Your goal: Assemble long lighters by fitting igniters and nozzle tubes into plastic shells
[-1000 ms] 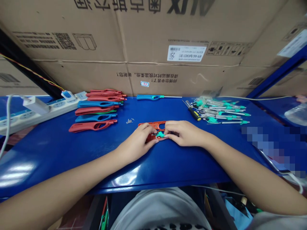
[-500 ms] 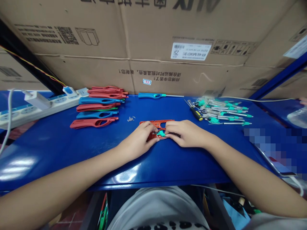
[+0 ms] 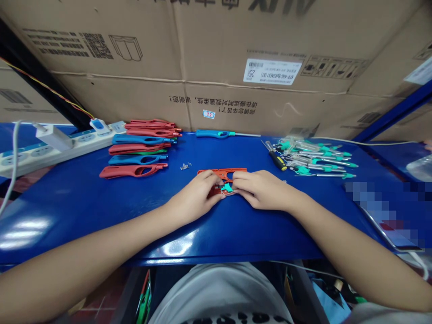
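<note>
Currently, left hand [image 3: 197, 194] and right hand [image 3: 262, 189] are pinching a green piece [image 3: 228, 187] over an orange shell [image 3: 214, 191] near frame centre.

Two hands [image 3: 195, 194] [image 3: 261, 189], one screwdriver [image 3: 277, 160], one power strip [image 3: 80, 143] — perhaps two orange half-shells [image 3: 220, 172].

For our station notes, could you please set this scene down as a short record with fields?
Left hand: fingers at the left side of the green part
Right hand: fingers at its right side
Under the green part: near orange shell; full seating cannot be told
Just beyond: far orange shell
Loose: small metal pieces, left of the far orange shell
Table left: red and blue handles, near a white power strip
Table right: screwdriver beside piled green-and-metal assemblies
Back: blue handle with metal rod
</note>
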`<move>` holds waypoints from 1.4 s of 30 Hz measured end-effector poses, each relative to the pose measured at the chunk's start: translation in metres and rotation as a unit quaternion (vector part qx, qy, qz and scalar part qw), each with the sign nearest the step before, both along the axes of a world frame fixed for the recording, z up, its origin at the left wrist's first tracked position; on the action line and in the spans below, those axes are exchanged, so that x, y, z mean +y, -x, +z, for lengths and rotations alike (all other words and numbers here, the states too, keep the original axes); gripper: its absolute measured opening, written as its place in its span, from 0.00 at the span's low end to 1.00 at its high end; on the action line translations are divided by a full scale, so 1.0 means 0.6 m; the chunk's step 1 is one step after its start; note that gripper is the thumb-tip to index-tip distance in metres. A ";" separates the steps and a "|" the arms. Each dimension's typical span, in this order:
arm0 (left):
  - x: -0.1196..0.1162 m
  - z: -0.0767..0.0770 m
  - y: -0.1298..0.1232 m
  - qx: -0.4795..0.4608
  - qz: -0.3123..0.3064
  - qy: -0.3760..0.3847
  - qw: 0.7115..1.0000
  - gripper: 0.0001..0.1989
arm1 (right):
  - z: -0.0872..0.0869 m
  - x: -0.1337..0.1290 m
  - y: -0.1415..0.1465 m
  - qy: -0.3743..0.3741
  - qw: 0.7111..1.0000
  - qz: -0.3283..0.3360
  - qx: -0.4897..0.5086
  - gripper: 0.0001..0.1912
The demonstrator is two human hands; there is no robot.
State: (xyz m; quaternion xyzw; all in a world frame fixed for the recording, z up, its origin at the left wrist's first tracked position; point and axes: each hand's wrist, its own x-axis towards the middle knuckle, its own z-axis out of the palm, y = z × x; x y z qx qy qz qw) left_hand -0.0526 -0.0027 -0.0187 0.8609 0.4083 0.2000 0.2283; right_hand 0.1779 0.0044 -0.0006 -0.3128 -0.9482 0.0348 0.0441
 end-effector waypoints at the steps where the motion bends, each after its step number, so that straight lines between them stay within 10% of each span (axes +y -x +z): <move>1: 0.000 0.000 0.000 -0.002 -0.001 -0.004 1.000 0.06 | 0.001 0.000 0.000 -0.001 1.000 -0.002 -0.002 0.11; 13: 0.000 -0.005 0.001 -0.039 0.012 -0.011 0.999 0.10 | 0.007 -0.008 0.007 -0.054 0.997 0.018 -0.053 0.12; 19: 0.002 -0.002 0.006 -0.011 0.000 0.000 1.000 0.12 | 0.004 0.003 -0.005 0.097 0.988 -0.035 0.119 0.05; 23: 0.001 0.001 0.007 -0.020 -0.004 -0.002 1.000 0.12 | -0.004 0.016 -0.012 0.150 0.968 -0.072 0.189 0.18; 42: 0.008 0.001 0.003 -0.099 0.015 0.050 0.994 0.07 | 0.001 0.010 -0.006 0.118 0.984 -0.051 0.126 0.12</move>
